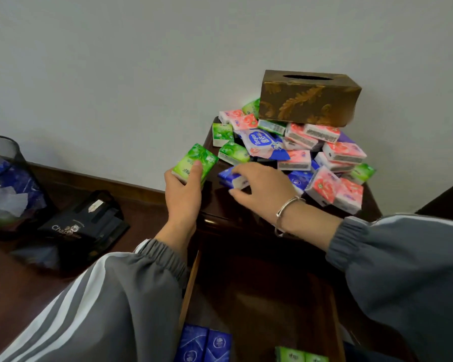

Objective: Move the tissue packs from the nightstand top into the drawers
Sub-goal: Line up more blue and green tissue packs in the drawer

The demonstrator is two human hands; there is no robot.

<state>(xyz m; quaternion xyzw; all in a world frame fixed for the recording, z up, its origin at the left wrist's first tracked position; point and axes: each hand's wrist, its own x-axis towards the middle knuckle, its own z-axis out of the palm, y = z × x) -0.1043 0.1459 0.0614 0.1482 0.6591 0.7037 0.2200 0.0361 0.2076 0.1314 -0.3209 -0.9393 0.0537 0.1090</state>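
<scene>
A green pack is held in the left hand at mid-frame, just off the left edge of the nightstand; the grip is closed around its lower end, one fingertip pressed on its face. Its long axis runs from lower left to upper right, tilted. Just to the right, a blue pack is pinched by the right hand at the near edge of the heap; most of this pack is hidden under the fingers, so only its left end and a white side are seen, and its long axis cannot be told. A bracelet is worn on the right wrist.

The heap of pink, green and blue packs covers the nightstand top at centre right, lying at mixed angles, several buried under others. A wipes pouch lies among them, and a brown tissue box is perched on the heap's far side.

At lower centre an open drawer is seen, dark inside; blue packs and green ones in it are cut off by the bottom edge. At far left a bin is cropped, with a black bag beside it on the floor.
</scene>
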